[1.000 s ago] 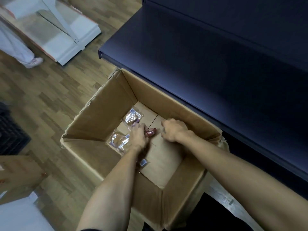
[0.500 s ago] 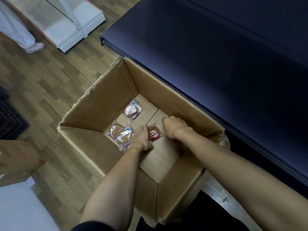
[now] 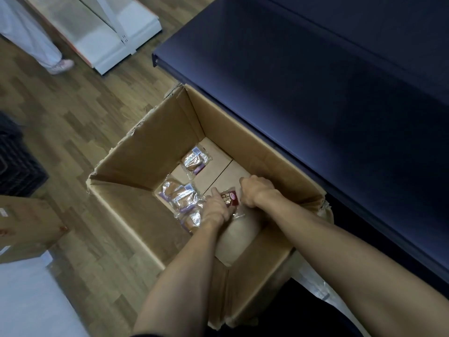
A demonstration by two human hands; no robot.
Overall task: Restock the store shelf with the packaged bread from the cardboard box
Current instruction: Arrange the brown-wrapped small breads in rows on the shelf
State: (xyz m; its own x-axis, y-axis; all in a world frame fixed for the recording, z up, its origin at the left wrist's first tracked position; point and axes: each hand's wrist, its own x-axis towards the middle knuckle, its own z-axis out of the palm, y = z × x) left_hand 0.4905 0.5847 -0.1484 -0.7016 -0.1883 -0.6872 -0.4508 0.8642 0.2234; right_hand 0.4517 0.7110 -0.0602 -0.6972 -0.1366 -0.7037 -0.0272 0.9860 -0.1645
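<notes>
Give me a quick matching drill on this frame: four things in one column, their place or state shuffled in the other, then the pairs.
Things:
1. red-labelled packet
2. lone clear packet
3. dark shelf
4. cardboard box

Places or states:
A. bare, beside the box
B. open on the wood floor
C. between the left hand and the right hand
D. at the far corner of the box bottom

Pairs: 1-C, 2-D, 3-A, 4-B
</notes>
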